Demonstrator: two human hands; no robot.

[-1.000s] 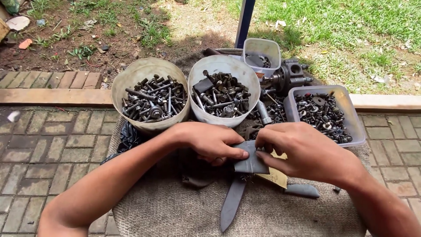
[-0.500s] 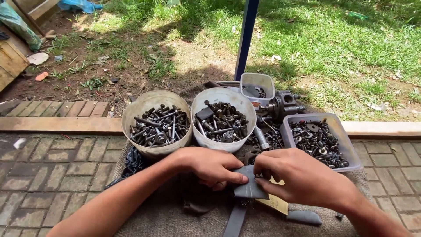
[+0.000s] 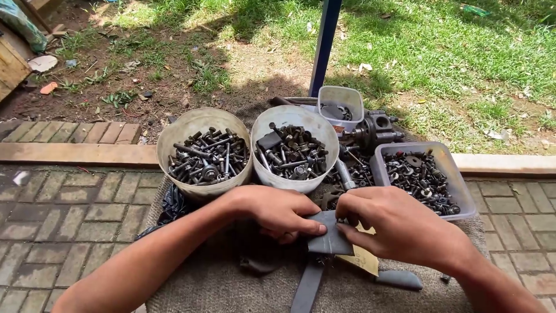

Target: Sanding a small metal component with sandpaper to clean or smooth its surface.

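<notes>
Both my hands pinch one dark grey rubber strip (image 3: 327, 237), just in front of the white tub of bolts (image 3: 295, 152). My left hand (image 3: 278, 210) has its fingers pressed together, thumb clamped on the strip's left edge. My right hand (image 3: 397, 226) curls its fingers tight over the strip's top right corner, thumb underneath. The strip looks matte, flat and folded over near its top. Its long axis runs from the tub toward me, its tail lying across the burlap sack (image 3: 220, 284). A tan paper scrap (image 3: 365, 261) lies under my right hand.
</notes>
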